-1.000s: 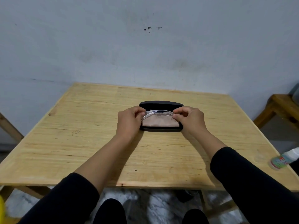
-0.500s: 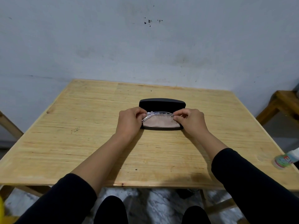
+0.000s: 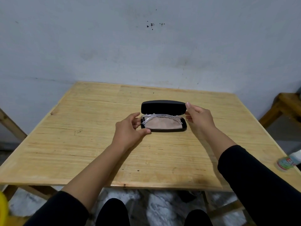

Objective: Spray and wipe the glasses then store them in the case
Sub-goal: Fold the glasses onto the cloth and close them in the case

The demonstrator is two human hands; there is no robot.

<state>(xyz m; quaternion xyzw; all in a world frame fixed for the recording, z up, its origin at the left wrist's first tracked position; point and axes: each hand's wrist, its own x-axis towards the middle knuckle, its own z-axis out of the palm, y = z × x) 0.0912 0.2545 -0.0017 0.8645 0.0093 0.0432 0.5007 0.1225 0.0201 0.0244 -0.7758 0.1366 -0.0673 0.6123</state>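
A black glasses case [image 3: 163, 107] stands open in the middle of the wooden table [image 3: 81, 144], its lid upright at the back. Inside the lower half lie the clear-framed glasses [image 3: 156, 116], folded, on a beige cloth [image 3: 160, 124]. My left hand [image 3: 129, 128] holds the case's left end, thumb on the front rim and fingers curved at the side. My right hand [image 3: 197, 116] is at the right end, with a fingertip on the lid's top corner and the thumb just under it. Neither hand touches the glasses.
A spray bottle [image 3: 288, 162] lies at the table's right edge, partly cut off by the frame. A wooden stool [image 3: 286, 105] stands to the right by the wall. A yellow object [image 3: 2, 207] shows at the bottom left. My knees are under the table's front edge.
Both hands let go of the glasses, which now lie in the case. The hands moved outward to the case's ends, the right one up to the lid.
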